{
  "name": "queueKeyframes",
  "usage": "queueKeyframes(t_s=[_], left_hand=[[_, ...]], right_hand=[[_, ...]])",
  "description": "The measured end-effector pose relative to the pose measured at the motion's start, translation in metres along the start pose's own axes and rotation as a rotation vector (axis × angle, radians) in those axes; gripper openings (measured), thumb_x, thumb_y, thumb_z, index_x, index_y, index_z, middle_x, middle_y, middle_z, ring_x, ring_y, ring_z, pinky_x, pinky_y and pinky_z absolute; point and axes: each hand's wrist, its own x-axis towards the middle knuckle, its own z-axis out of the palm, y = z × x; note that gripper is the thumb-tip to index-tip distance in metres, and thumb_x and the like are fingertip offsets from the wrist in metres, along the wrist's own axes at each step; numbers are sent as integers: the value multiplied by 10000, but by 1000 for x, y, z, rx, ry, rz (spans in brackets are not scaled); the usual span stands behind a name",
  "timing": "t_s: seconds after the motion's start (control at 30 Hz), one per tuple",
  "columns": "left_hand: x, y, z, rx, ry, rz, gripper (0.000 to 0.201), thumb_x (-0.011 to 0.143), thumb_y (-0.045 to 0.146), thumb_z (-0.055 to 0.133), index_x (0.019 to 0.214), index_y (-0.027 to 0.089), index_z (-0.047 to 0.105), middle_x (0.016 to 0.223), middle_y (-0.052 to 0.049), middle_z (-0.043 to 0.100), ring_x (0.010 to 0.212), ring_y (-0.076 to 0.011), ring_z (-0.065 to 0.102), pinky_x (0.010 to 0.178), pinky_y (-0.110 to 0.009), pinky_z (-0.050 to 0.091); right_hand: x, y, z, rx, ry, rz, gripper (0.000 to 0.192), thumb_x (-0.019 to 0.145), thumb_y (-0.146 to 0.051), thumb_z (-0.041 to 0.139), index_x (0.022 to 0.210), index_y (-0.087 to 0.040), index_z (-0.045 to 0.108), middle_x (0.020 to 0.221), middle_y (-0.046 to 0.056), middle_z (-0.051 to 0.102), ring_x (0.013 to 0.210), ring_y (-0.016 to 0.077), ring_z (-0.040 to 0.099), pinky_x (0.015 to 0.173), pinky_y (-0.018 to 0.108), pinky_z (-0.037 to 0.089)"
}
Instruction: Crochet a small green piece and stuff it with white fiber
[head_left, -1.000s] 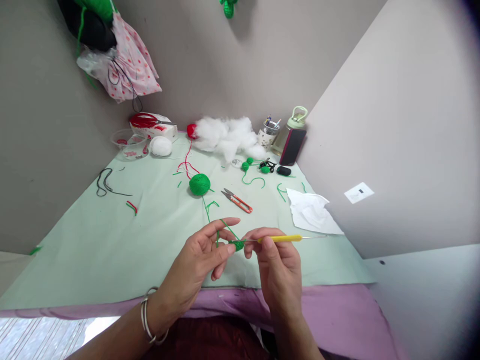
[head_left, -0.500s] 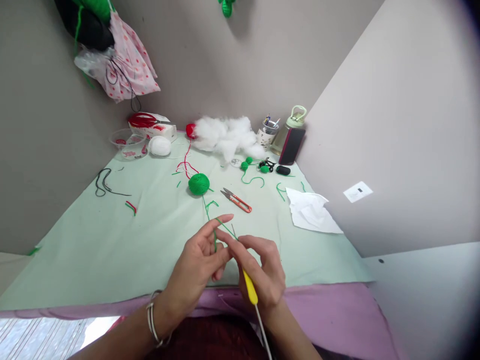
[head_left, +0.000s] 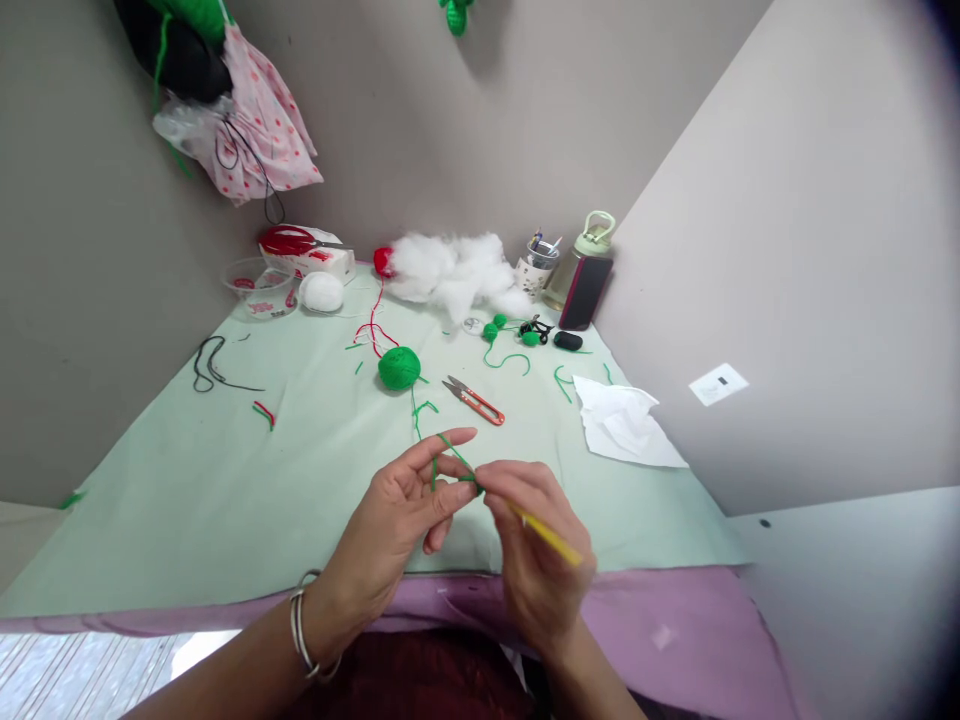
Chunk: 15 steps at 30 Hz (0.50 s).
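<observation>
My left hand (head_left: 409, 515) pinches a small piece of green crochet work (head_left: 478, 486) between thumb and fingers, with green yarn (head_left: 458, 452) looped over its raised index finger. That strand runs back to a green yarn ball (head_left: 399, 368) on the table. My right hand (head_left: 544, 550) is closed round a crochet hook (head_left: 551, 537) with a yellow handle, slightly smeared by motion. The hook's tip is at the green work, mostly hidden by fingers. Beyond the hands lie orange thread snips (head_left: 474, 400), touched by neither.
White stuffing (head_left: 457, 272) is heaped at the back, beside a red yarn ball (head_left: 383, 262). A bottle (head_left: 581, 265) and a phone (head_left: 586, 293) stand back right. Crumpled white paper (head_left: 626, 420) lies right. Red scissors (head_left: 292, 241) rest on a box at back left.
My right hand has turned and shifted right, swinging the hook's handle from pointing down towards me to pointing right. My left fingertips have moved slightly right, and the green work now shows between the hands.
</observation>
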Motion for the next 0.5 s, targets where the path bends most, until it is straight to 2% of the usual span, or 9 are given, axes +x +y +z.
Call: queueKeyframes(t_s=[0.07, 0.1, 0.17, 0.27, 0.33, 0.5], left_hand=[[2, 1, -2, -68, -47, -59, 466, 827, 296, 894, 1262, 190, 762, 653, 81, 530, 464, -10, 324, 468, -178, 226], [3, 2, -3, -110, -74, -98, 428, 848, 300, 876, 1242, 169, 772, 579, 104, 449, 459, -16, 275, 467, -177, 207], [4, 4, -6, -178, -99, -143, 362, 860, 288, 863, 1184, 140, 795, 540, 123, 359, 469, -22, 210, 465, -176, 186], [3, 7, -7, -179, -70, -88, 346, 834, 242, 880, 1162, 164, 804, 598, 108, 412, 481, -15, 232, 468, -176, 193], [2, 7, -5, -109, -67, -46, 379, 827, 255, 888, 1190, 197, 795, 642, 94, 473, 478, -14, 287, 472, -186, 212], [0, 4, -2, 34, -79, -11, 425, 831, 344, 876, 1217, 200, 774, 815, 35, 621, 498, -21, 373, 496, -220, 271]], right_hand=[[-2, 0, -2, -108, -12, -136, 379, 962, -46, 654, 1223, -286, 787, 1100, 92, 771, 968, 214, 728, 782, 348, 608], [-2, 1, -4, -117, -12, -140, 378, 963, -48, 650, 1224, -285, 787, 1102, 95, 771, 972, 219, 728, 783, 353, 608], [0, 1, -6, -28, 27, -15, 329, 992, -71, 617, 1166, -287, 795, 1010, 72, 772, 900, 205, 717, 753, 349, 596], [4, 1, -7, 234, 108, 221, 251, 1039, -149, 588, 1056, -281, 800, 894, 32, 745, 738, 163, 658, 686, 327, 560], [6, 2, -4, 339, 88, 267, 208, 1037, -200, 619, 1020, -275, 813, 918, 37, 758, 749, 164, 657, 697, 327, 557], [4, 8, -3, 386, 15, 369, 171, 1029, -260, 661, 1033, -278, 831, 942, 35, 791, 783, 160, 669, 726, 311, 560]])
